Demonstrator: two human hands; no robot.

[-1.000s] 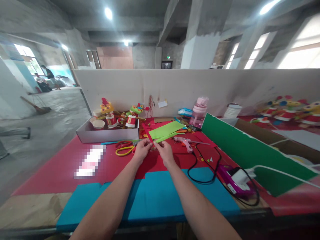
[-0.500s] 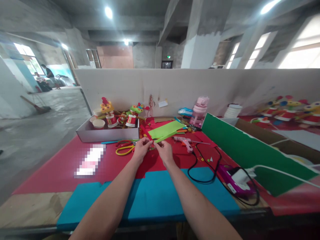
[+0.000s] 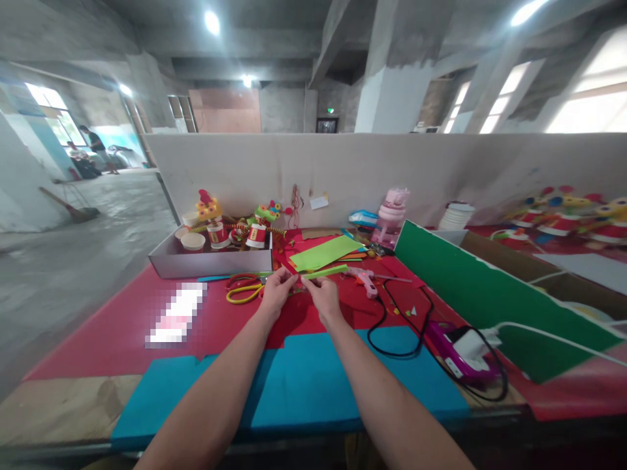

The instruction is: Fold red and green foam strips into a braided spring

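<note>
A bare grey concrete ceiling with beams fills the top of the frame, a glaring white lamp left of centre. Bright windows line the upper right, an off-white partition spans the middle, and smooth grey floor stretches along the left.

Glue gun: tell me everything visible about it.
The glue gun is pink, plastic-looking, with a small red-orange patch. It lies on its side on the red table cover, nozzle leftward, a pale rod sticking out behind. A black cord loops from it. It is not held; the green strip ends by its nozzle, contact unclear.
</note>
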